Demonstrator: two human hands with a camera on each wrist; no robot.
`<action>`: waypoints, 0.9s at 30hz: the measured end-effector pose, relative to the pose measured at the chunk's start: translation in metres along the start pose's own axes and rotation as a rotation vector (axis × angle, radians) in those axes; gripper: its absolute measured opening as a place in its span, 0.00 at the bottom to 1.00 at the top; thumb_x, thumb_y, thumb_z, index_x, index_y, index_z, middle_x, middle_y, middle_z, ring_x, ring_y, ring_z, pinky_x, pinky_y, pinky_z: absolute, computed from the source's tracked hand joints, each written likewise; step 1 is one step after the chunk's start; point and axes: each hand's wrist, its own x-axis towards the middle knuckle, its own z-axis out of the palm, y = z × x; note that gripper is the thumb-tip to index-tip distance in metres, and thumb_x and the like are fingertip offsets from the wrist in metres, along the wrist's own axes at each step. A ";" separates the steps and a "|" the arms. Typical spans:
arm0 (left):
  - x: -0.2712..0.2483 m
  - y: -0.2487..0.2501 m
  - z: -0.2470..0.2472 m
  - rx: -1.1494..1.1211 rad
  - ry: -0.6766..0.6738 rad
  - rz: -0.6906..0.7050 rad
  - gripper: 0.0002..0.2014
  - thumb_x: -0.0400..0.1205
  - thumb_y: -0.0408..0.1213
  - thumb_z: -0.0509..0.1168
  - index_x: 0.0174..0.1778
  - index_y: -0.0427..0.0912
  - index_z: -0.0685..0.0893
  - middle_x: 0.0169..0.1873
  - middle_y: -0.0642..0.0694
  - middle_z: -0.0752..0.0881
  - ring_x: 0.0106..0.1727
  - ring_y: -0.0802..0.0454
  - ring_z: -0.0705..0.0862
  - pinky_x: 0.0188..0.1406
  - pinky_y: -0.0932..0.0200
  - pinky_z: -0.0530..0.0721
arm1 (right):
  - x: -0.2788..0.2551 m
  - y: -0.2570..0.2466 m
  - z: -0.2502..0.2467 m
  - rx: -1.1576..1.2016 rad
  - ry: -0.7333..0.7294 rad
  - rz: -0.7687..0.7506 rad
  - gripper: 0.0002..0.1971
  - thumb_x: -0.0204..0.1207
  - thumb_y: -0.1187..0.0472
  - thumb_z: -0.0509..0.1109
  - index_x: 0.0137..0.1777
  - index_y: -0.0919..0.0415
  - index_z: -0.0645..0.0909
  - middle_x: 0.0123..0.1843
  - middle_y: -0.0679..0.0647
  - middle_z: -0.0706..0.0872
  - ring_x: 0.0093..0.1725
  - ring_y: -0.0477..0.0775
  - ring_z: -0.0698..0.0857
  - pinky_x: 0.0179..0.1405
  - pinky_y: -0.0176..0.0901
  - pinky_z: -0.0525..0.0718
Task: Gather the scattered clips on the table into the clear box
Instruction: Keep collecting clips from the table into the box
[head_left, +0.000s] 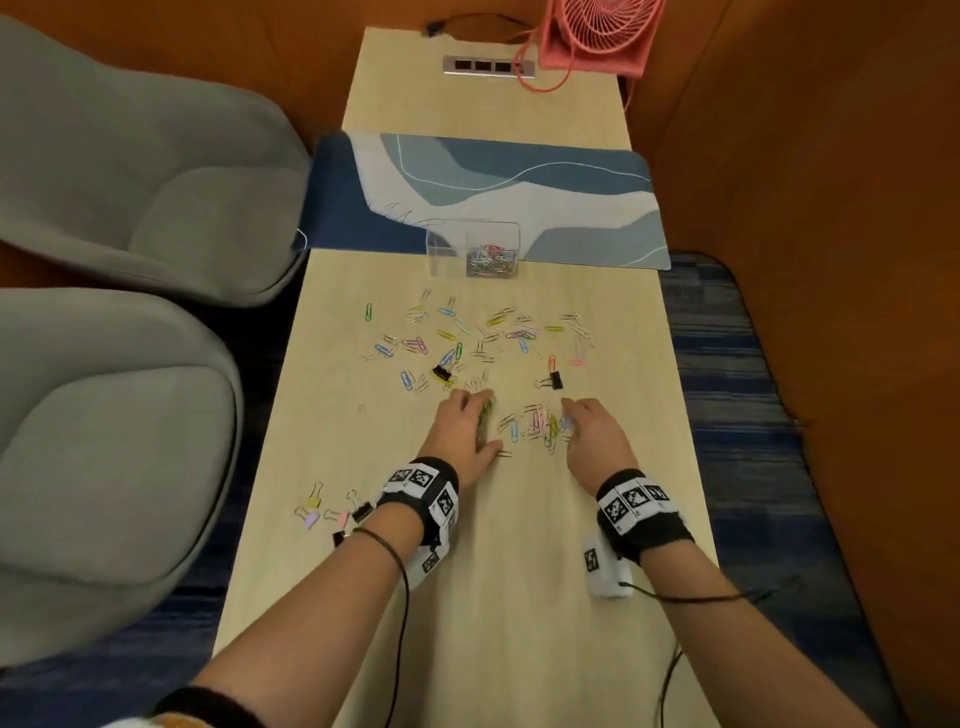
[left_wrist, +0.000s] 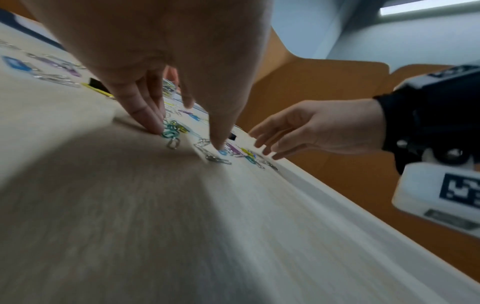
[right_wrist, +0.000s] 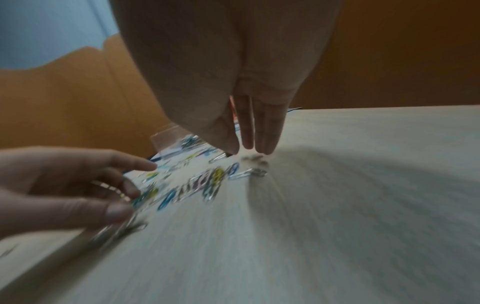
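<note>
Many coloured paper clips (head_left: 467, 338) lie scattered over the pale wooden table (head_left: 493, 571), with two black binder clips (head_left: 555, 382) among them. A denser pile of clips (head_left: 535, 426) lies between my two hands. My left hand (head_left: 480, 422) rests fingertips-down on the pile's left side, with green clips (left_wrist: 171, 130) between fingers and thumb. On the pile's right side my right hand (head_left: 571, 423) stands with straight fingers (right_wrist: 265, 131) touching the table. The clear box (head_left: 441, 254) stands farther back, with clips in its right end.
Several pastel and black binder clips (head_left: 337, 512) lie near the table's left edge by my left wrist. A blue patterned mat (head_left: 509, 192) lies behind the box. A pink fan (head_left: 597, 36) and a socket strip (head_left: 488, 66) sit at the far end. Grey chairs (head_left: 130, 156) stand on the left.
</note>
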 end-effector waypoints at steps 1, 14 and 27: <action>0.002 0.001 0.002 0.023 -0.037 0.025 0.41 0.75 0.49 0.74 0.82 0.50 0.61 0.71 0.41 0.67 0.71 0.44 0.68 0.73 0.52 0.70 | -0.003 0.005 -0.005 0.022 0.025 0.058 0.28 0.74 0.73 0.64 0.76 0.64 0.72 0.69 0.60 0.76 0.64 0.61 0.79 0.66 0.47 0.79; 0.007 0.007 0.013 0.308 -0.014 0.233 0.14 0.79 0.31 0.69 0.61 0.40 0.86 0.53 0.37 0.81 0.54 0.38 0.79 0.44 0.45 0.85 | -0.011 -0.034 0.014 -0.139 -0.058 -0.031 0.32 0.79 0.55 0.67 0.80 0.65 0.62 0.75 0.60 0.70 0.73 0.59 0.70 0.73 0.46 0.71; 0.012 -0.005 -0.014 0.075 0.022 0.133 0.09 0.77 0.29 0.67 0.48 0.41 0.92 0.47 0.46 0.89 0.49 0.47 0.86 0.54 0.57 0.83 | 0.014 -0.056 0.004 -0.326 -0.135 -0.154 0.15 0.74 0.80 0.59 0.52 0.70 0.84 0.53 0.64 0.82 0.53 0.62 0.83 0.48 0.46 0.80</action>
